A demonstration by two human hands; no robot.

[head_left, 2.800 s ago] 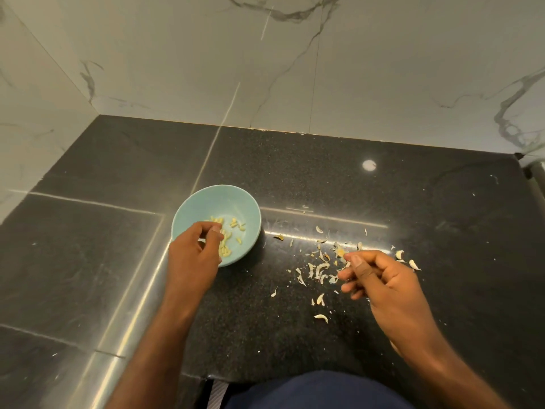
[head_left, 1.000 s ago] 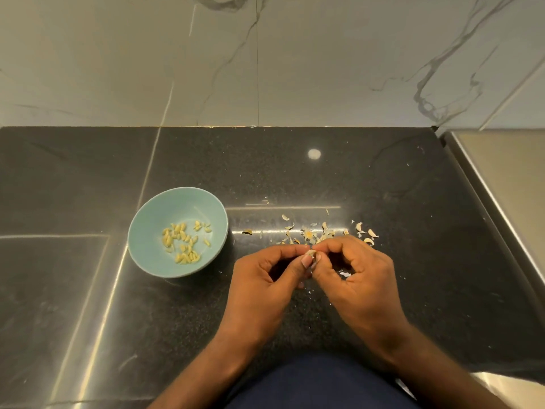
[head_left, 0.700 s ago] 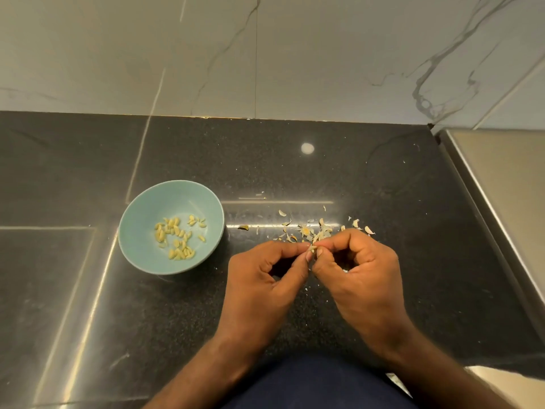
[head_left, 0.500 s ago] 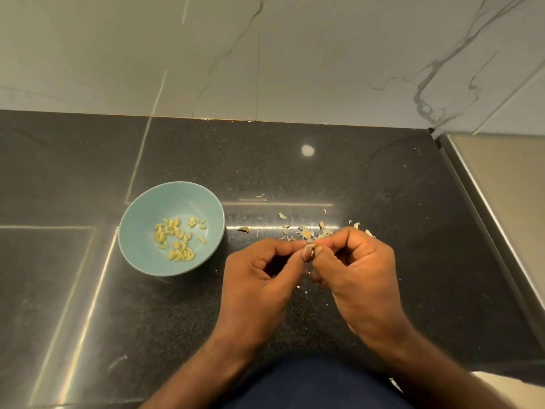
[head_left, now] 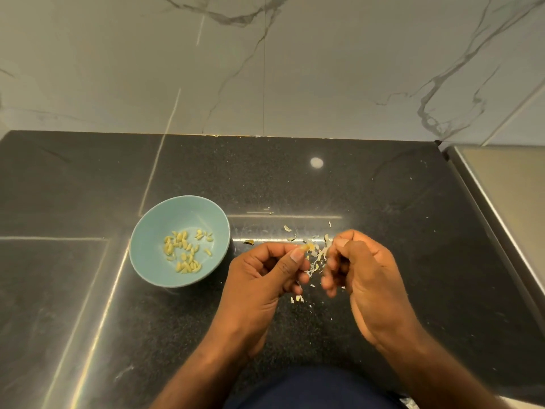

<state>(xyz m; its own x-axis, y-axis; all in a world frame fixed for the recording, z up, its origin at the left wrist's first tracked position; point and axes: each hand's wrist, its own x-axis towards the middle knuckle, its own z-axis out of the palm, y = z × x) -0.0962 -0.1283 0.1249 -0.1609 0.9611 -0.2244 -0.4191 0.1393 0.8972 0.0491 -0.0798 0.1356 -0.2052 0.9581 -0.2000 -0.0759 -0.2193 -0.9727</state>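
Pinched seed (head_left: 305, 247) in left hand (head_left: 265, 278) fingers (head_left: 290, 262), torn husk (head_left: 324, 252) in curled right hand (head_left: 364, 276). Probably best let husk fall on tabletop (head_left: 383, 202), then carried seed low to bowl (head_left: 138, 262).

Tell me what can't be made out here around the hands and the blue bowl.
Head view: the pale piece pinched by the left hand is too small to tell kernel from husk.
Head view: the right hand curls its fingers over whatever it holds, if anything.
Head view: husk scraps on the countertop lie partly behind both hands.
Head view: the seeds in the bowl are too small to identify.
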